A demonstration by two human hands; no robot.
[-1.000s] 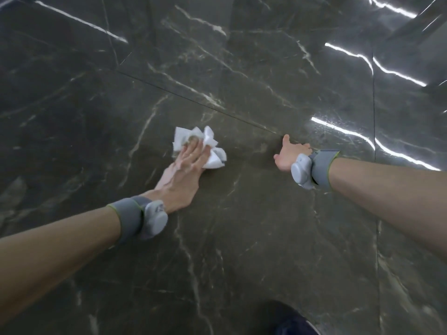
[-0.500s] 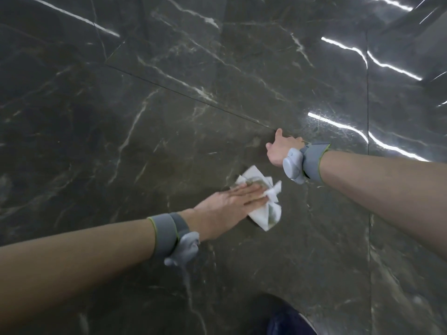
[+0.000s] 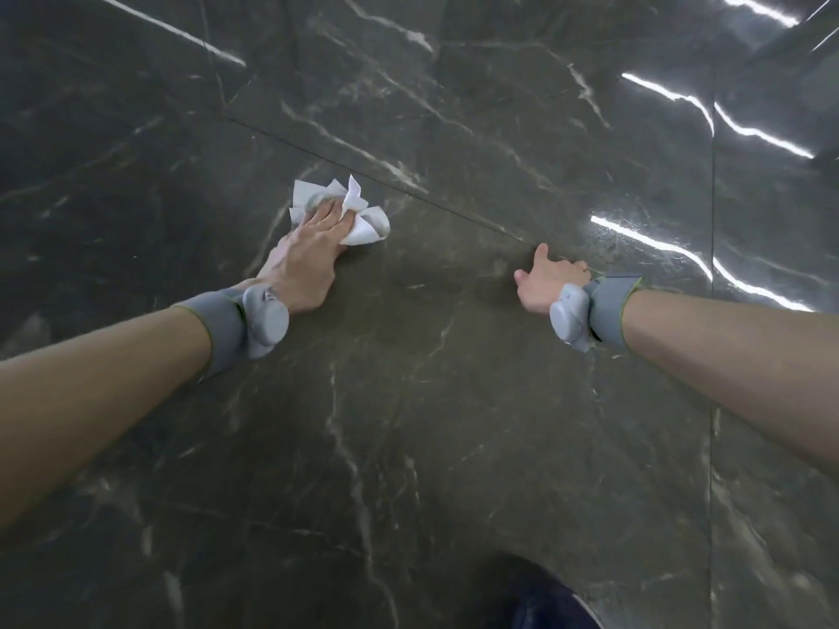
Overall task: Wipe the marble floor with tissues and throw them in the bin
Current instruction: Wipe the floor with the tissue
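Left of centre in the frame, your left hand (image 3: 308, 251) lies flat with straight fingers on the crumpled white tissues (image 3: 358, 220), pressing them onto the dark marble floor (image 3: 408, 424); it pushes them rather than gripping them. Your right hand (image 3: 549, 279), right of centre, rests on the marble with the thumb spread and the fingers bent down to the stone. They are mostly hidden behind the knuckles, and nothing shows in that hand. It looks like a brace for your weight.

By my reading you are in the middle of the wiping stage. The tissues are on the floor and under your palm, not gathered up, and no bin is in view, so the throwing away is all ahead of you. How much of the floor is already clean cannot be told from the sheen.

A tile joint (image 3: 408, 188) runs diagonally just beyond the tissues and passes close to your right thumb. A loose corner of paper could catch there. Open marble lies on every side of the wad, widest toward the upper left and lower centre. Something dark blue (image 3: 545, 596), perhaps your shoe, sits at the bottom edge.
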